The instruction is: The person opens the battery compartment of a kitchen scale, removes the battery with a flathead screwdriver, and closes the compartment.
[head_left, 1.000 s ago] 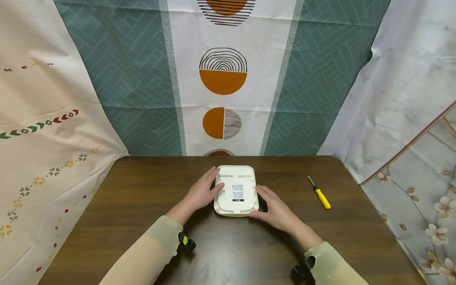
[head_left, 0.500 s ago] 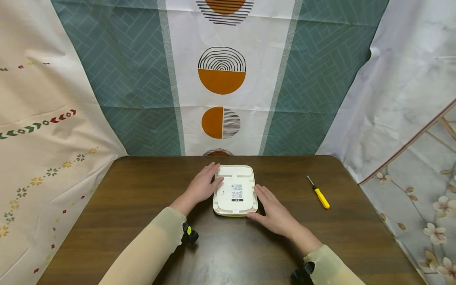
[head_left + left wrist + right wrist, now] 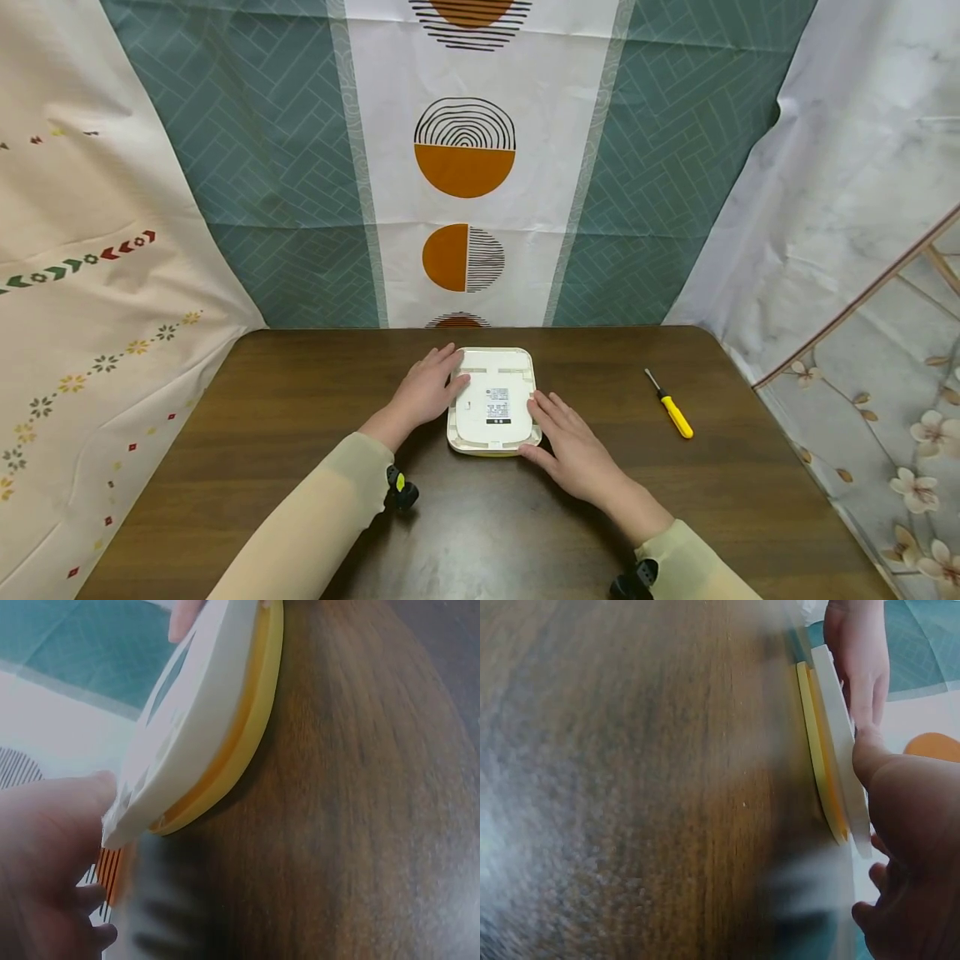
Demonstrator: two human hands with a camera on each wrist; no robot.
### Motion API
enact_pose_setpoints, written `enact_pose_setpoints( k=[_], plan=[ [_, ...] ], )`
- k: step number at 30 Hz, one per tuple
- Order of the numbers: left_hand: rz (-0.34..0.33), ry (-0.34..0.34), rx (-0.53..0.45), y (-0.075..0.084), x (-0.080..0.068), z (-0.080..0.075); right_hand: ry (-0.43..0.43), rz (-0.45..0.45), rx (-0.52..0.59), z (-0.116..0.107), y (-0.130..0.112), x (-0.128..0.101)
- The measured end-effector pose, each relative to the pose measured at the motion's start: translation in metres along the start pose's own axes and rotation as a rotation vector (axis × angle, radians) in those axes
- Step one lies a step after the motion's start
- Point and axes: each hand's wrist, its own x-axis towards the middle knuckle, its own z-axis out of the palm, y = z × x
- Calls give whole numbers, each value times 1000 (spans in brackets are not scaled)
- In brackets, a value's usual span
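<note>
A flat, white, rounded rectangular device (image 3: 480, 408) lies on the table, its face with a printed label (image 3: 498, 404) upward. Beneath the white part, a yellow layer (image 3: 255, 735) shows along the edge in both wrist views. My left hand (image 3: 422, 392) rests at the device's left side, thumb over its upper face and fingers along the far left edge. At the near right corner is my right hand (image 3: 573, 450), its thumb by the front edge and its fingertips on the right rim. Fingers of both hands look fairly straight or relaxed.
A screwdriver (image 3: 675, 416) with a yellow handle lies on the brown wooden table (image 3: 315, 375), right of the device. Patterned cloths hang behind the table and at both sides. Each wrist wears a small black camera (image 3: 402, 489).
My right fingers have shifted slightly inward, from the device's right side onto its rim. My left hand stays nearly in place. The screwdriver has not moved on the table.
</note>
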Motion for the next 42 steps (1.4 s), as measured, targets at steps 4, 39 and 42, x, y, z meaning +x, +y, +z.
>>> enact_pose_setpoints(
  k=[4,39,42],
  plan=[
    [8,-26,17,0,-2,-1,20,-23,-9,1,2,0],
    [42,-9,72,-4,-32,-8,98,-12,-62,-5,20,1],
    [43,-7,79,-3,-35,-8,105,6,-75,-5,22,2]
  ],
)
